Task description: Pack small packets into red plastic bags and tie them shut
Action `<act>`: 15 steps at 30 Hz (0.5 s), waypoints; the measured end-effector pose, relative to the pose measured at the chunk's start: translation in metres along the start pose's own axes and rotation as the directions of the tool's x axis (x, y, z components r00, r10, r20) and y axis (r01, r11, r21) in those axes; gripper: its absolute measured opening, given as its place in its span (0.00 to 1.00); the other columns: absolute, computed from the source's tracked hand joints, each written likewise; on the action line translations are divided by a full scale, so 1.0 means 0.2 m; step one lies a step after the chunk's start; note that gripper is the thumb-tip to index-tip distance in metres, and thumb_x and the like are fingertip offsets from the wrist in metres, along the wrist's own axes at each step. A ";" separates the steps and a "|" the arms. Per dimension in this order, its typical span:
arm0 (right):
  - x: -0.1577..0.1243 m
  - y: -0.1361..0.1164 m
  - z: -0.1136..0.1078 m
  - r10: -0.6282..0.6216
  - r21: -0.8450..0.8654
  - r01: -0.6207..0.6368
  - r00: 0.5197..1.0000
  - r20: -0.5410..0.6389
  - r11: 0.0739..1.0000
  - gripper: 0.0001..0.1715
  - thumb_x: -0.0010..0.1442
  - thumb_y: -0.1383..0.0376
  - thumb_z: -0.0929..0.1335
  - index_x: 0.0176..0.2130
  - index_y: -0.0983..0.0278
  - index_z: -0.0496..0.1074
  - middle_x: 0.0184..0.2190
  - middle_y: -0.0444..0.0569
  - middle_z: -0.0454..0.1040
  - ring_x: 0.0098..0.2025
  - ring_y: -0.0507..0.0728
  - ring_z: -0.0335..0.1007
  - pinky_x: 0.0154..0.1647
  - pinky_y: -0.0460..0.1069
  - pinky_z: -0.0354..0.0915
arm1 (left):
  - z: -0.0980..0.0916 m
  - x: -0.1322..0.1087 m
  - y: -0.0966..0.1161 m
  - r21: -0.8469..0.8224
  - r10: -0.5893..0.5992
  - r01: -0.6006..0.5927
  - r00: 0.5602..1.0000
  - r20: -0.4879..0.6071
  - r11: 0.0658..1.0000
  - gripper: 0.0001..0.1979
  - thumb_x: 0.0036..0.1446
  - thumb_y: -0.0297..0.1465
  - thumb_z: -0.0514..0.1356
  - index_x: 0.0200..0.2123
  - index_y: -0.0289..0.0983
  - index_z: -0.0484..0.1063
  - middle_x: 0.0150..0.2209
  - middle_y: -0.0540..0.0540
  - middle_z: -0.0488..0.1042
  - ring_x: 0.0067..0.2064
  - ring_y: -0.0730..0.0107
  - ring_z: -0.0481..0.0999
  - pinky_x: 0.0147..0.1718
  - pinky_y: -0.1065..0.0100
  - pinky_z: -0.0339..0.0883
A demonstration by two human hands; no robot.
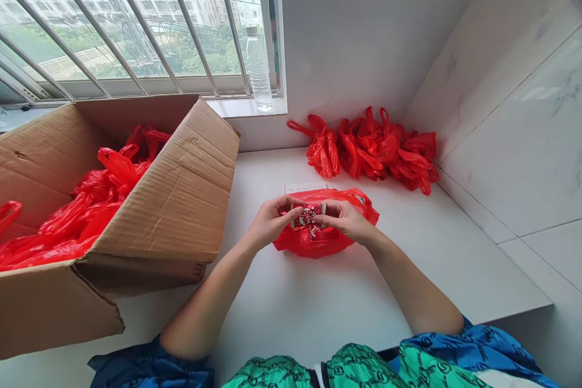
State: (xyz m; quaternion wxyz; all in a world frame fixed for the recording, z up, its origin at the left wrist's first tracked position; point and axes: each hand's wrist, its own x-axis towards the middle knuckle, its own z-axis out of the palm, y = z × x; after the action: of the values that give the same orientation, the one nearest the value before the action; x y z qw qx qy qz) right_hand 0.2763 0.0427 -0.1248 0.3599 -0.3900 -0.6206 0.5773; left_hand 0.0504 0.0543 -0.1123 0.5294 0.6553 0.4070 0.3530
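Note:
Both my hands pinch a small red packet with white lettering [307, 214], one at each end. My left hand [276, 216] has its thumb and fingers closed on the packet's left side. On the right side, my right hand [344, 220] grips it the same way. Just below the hands lies a red plastic bag [313, 247], spread on the white counter. Another red printed piece shows right under the packet; I cannot tell whether it is separate. What else the bag holds is mostly hidden.
A large open cardboard box [177, 182] with red plastic bags [97, 194] inside stands at left. Several knotted red bags [377, 145] lie along the back wall. A clear bottle [259, 73] stands on the sill by the barred window. The white counter [436, 254] meets a tiled wall at right.

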 end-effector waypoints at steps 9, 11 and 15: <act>0.00 -0.03 0.05 -0.103 0.091 0.124 0.973 -0.206 0.988 0.20 0.62 0.47 0.69 0.37 0.61 0.73 0.31 0.44 0.74 0.34 0.54 0.72 0.39 0.50 0.72 | 0.05 -0.04 0.06 -0.210 -0.032 0.046 0.997 0.070 0.977 0.17 0.57 0.41 0.66 0.40 0.36 0.66 0.36 0.46 0.76 0.39 0.65 0.78 0.39 0.64 0.73; 0.00 -0.02 0.05 -0.117 0.050 0.132 0.966 -0.229 0.990 0.20 0.61 0.48 0.69 0.34 0.62 0.73 0.28 0.43 0.73 0.31 0.53 0.71 0.35 0.49 0.71 | 0.06 -0.05 0.08 -0.171 -0.028 0.053 0.988 0.151 0.984 0.19 0.58 0.40 0.65 0.46 0.37 0.65 0.34 0.48 0.75 0.38 0.67 0.78 0.39 0.66 0.72; -0.01 -0.02 0.06 -0.122 -0.035 0.117 0.975 -0.185 0.993 0.20 0.60 0.48 0.71 0.33 0.62 0.74 0.29 0.45 0.74 0.31 0.54 0.70 0.34 0.49 0.68 | 0.06 -0.06 0.09 -0.040 -0.032 0.038 0.987 0.156 0.998 0.21 0.58 0.42 0.64 0.49 0.37 0.67 0.32 0.49 0.74 0.36 0.68 0.77 0.35 0.68 0.71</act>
State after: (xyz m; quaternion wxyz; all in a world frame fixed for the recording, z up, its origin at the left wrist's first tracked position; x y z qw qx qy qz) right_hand 0.2669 0.0355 -0.1226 0.4461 -0.4087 -0.6130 0.5081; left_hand 0.0591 0.0356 -0.0973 0.5798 0.6620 0.3682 0.3001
